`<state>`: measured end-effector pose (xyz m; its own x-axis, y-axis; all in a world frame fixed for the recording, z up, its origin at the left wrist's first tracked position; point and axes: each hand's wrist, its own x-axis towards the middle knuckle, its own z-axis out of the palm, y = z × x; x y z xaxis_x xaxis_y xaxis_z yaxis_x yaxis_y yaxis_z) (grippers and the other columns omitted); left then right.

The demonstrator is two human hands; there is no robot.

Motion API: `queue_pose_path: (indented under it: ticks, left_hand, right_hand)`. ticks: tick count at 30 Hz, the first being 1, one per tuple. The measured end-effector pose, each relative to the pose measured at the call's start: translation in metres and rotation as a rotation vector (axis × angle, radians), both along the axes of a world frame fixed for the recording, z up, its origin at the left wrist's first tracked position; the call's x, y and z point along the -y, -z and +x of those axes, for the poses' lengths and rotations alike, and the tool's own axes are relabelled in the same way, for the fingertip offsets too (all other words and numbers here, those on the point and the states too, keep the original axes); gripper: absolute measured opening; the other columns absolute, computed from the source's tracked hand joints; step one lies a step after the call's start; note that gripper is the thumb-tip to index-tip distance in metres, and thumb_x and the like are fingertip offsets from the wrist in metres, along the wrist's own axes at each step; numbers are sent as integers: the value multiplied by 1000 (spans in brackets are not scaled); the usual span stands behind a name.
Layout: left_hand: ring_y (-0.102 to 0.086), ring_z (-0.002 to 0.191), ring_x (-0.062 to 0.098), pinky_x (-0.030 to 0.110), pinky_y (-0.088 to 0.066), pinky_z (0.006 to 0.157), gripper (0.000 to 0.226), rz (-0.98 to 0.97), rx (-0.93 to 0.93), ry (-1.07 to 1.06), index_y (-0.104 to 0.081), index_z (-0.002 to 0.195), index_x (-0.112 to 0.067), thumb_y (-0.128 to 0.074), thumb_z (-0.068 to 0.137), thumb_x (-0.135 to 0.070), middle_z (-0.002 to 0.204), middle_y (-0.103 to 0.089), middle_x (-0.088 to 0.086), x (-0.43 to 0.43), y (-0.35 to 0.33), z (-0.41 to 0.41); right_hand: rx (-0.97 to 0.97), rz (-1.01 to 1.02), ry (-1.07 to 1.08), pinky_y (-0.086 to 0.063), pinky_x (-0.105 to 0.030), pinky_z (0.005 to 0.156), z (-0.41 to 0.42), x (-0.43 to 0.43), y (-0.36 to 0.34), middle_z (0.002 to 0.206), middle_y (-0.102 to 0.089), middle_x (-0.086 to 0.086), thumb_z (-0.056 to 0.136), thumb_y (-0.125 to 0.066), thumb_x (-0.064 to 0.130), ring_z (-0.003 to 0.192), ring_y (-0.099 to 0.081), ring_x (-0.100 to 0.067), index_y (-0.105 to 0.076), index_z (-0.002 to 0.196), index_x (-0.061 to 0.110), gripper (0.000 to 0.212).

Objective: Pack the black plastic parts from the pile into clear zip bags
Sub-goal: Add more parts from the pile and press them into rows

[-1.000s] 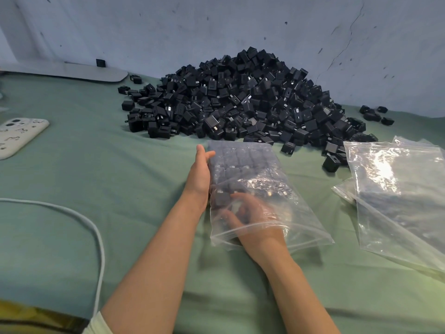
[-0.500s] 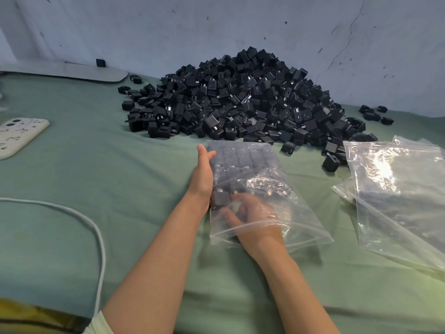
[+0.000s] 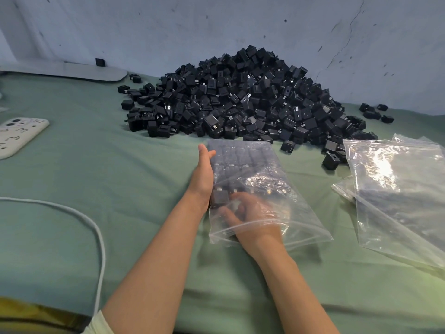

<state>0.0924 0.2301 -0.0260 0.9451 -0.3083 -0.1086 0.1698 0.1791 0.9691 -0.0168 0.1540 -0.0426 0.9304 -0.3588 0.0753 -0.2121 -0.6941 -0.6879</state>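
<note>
A large pile of black plastic parts [image 3: 243, 100] lies at the back of the green cloth. In front of it lies a clear zip bag [image 3: 260, 169] with rows of black parts inside, its open mouth toward me. My left hand [image 3: 203, 172] rests flat, fingers straight, against the bag's left side. My right hand [image 3: 250, 213] is inside the bag through the mouth, and its curled thumb and fingers pinch one black part [image 3: 219, 197] at the bag's left edge, seen blurred through the plastic.
More clear zip bags [image 3: 397, 189] lie stacked at the right. A white cable [image 3: 94, 227] loops across the cloth [image 3: 101, 169] at the left, and a white phone case [image 3: 16, 136] lies at the far left. A few stray parts [image 3: 375, 113] sit by the wall.
Inside the bag, my right hand has pushed the black part up and left toward the bag's left edge. My left hand has stayed against the bag's side.
</note>
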Motion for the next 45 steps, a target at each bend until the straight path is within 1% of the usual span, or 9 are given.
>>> queue_pose_path:
  ticks: [9,14,19,24,27,30,32,40,45]
  left_hand:
    - [-31,135,12,24,-22,108,58,176,76,-56,-41,142,-17,-16,100,-50,150,-34,2,-1,-7,-10]
    - [-27,138,16,20,-19,106,48,551,349,-77,-35,142,-7,-41,100,-29,151,-28,6,-6,-3,-16]
    - [0,145,28,35,-3,116,61,909,500,19,-18,149,-12,-42,98,-35,159,2,13,-10,10,-25]
    - [2,145,28,41,-3,118,63,1119,518,86,-8,152,-20,-30,99,-46,160,1,9,-11,15,-25]
    - [1,146,25,41,-2,116,68,1161,503,128,-3,152,-22,-28,96,-53,160,0,8,-11,15,-25]
    - [-1,146,24,40,-2,116,72,1164,512,134,-3,152,-22,-32,94,-54,160,-2,7,-11,15,-25]
    - [-1,146,23,40,-2,117,71,1164,518,135,-2,152,-22,-33,94,-51,160,-2,6,-12,16,-25]
    - [2,146,22,40,1,116,71,1190,525,185,4,152,-21,-30,96,-49,160,1,5,-14,14,-23]
    - [2,146,22,39,1,117,71,1181,529,193,4,152,-21,-30,96,-49,160,2,5,-14,14,-24]
  right_hand:
    - [-60,-17,-7,-48,-34,81,-5,-6,-10,82,-54,8,84,-58,46,88,-57,-20,-53,93,35,15]
    - [24,-153,-145,-40,-30,93,-34,-7,-22,112,-57,6,94,-54,35,107,-51,-16,-58,115,28,23]
    - [-134,-311,-404,-37,-26,98,-74,-4,-48,113,-60,10,97,-46,36,112,-52,-11,-63,107,23,24]
    - [153,-64,-234,-42,-12,62,-66,3,-80,73,-67,9,90,-55,26,66,-57,0,-69,86,24,14]
    - [292,-67,-57,-44,-18,67,-32,11,-74,79,-69,7,89,-55,17,71,-58,-6,-70,93,21,15]
    - [188,-162,9,-38,-24,95,3,19,-54,120,-62,-1,92,-52,13,113,-54,-17,-65,118,17,29]
    - [111,-220,-5,-33,-33,107,15,24,-38,129,-55,-5,93,-51,15,124,-46,-24,-61,125,17,33]
    - [70,-328,-1,-28,-40,111,14,25,-21,130,-55,1,92,-56,23,126,-43,-22,-62,122,24,30]
    - [112,-275,49,-40,-38,100,15,33,-26,122,-59,-2,90,-58,14,113,-53,-23,-63,118,14,29]
